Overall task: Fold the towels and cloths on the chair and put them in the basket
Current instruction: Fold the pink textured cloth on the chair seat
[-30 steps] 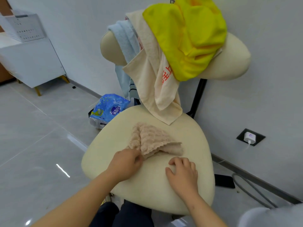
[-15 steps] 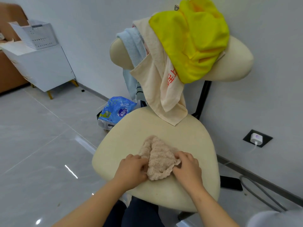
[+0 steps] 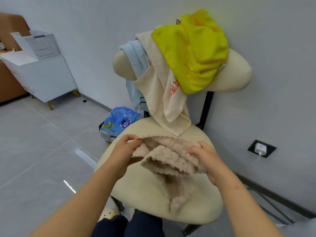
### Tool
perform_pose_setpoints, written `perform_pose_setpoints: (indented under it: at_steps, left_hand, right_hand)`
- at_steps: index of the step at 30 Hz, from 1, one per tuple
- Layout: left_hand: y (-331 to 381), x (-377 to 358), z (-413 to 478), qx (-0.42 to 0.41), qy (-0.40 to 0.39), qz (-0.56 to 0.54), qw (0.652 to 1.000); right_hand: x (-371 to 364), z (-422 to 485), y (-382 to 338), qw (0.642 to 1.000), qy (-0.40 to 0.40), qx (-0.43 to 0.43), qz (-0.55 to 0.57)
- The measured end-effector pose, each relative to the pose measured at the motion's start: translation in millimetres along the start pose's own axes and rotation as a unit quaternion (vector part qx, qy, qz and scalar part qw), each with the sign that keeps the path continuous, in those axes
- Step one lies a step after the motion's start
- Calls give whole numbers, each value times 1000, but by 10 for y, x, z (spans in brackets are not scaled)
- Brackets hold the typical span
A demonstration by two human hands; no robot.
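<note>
now left hand point(image 3: 125, 152) and right hand point(image 3: 207, 159) pinch the beige cloth point(image 3: 171, 157) stretched sideways, tail drooping.

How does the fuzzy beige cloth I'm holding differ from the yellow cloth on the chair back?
The fuzzy beige cloth is gripped by the left hand and right hand; the bright yellow cloth hangs untouched over the cream chair back. Beige looks thick and nubby, yellow smooth and thin. Neither is neatly folded.

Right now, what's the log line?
left hand: grips cloth | right hand: grips cloth | cloth: over seat | basket: on cabinet
</note>
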State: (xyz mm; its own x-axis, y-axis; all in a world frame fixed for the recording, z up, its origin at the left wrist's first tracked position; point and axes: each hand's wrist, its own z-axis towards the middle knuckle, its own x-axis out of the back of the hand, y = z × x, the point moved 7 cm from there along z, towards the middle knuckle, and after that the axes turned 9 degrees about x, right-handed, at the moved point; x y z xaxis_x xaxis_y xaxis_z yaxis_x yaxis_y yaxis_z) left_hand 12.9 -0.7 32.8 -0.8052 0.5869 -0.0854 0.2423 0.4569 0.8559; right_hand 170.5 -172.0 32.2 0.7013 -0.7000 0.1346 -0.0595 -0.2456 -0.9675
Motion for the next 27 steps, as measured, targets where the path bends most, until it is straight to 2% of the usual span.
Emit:
perform_pose_setpoints:
  at_steps: [3,6,9,13,16,18,20,22,25,27]
  left_hand:
    - [-347,71,109,82,42,-7,996]
    - [-755,58,138,151,31,137,979]
    - [-883,20,177,140,31,167,976]
    - [-742,-42,271,119,30,66,990]
    - [-499,86,377,50,94,-9,994]
    - [-418,139,428,11,115,50,992]
    - [-382,126,402,-48,138,215,966]
    - [-415,73,344,-128,161,350,914]
    - [-655,43,344,-139,137,452,871]
    - [-789,2,335,-163,105,532,824]
  right_hand:
    - [-72,-70,271,999,26,-38,-25]
    - [-172,-145,635,995,45,-80,27]
    - [-183,-107,791,993,68,-88,28]
    - [-155,49,649,992,83,-63,76]
    - [8,171,587,977,154,-54,136]
    - [64,183,564,978,181,-46,92]
    - [43,125,471,980,187,-1,-67]
    - [-120,43,354,960,173,85,-202]
    - [-550,-13,326,933,85,180,-301]
    - [-787,11,373,917,21,199,-346]
